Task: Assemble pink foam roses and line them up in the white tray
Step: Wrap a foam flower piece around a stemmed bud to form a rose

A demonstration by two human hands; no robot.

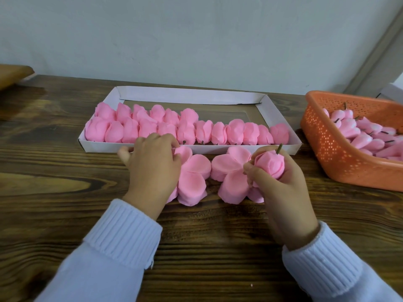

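Observation:
My right hand [281, 184] grips a pink foam rose [270, 164] with its short green stem pointing up. Under it lies a stack of flat pink petal pieces [229, 171]. A second petal stack [194, 177] lies to the left, and my left hand [152, 164] rests on it with its fingers curled over the top petals. Behind both stacks stands the white tray [283, 112], holding a full front row and a shorter back row of finished roses [187, 129]. The tray's back right part is bare.
An orange perforated basket [327, 149] at the right holds several pink buds with dark stems [366, 136]. The wooden table [54, 171] runs to a pale wall behind. A brown object [13, 75] sits at the far left edge.

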